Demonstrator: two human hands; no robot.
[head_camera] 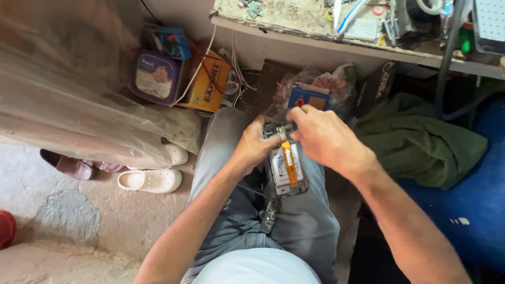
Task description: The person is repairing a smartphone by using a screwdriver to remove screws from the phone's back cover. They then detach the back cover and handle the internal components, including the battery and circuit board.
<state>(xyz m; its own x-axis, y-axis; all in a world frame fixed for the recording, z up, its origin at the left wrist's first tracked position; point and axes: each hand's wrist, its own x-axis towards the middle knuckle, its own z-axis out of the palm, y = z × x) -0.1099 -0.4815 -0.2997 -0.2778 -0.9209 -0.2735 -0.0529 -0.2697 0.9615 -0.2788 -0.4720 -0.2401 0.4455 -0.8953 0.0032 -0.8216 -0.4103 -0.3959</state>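
An opened smartphone [286,168] with its back removed lies over my lap, showing a silver battery and an orange flex strip. My left hand [254,146] grips the phone along its left side near the top. Fingertips of my right hand [321,137] pinch at the phone's top edge; whether they hold a small part or tool is hidden. A dark strap-like piece [269,215] hangs below the phone on my jeans.
A cluttered workbench [304,35] with tools and cables runs across the top. Under it stand boxes [209,88] and a tin [157,77]. A green cloth [419,139] and blue barrel [492,183] sit right; white sandals [149,180] left.
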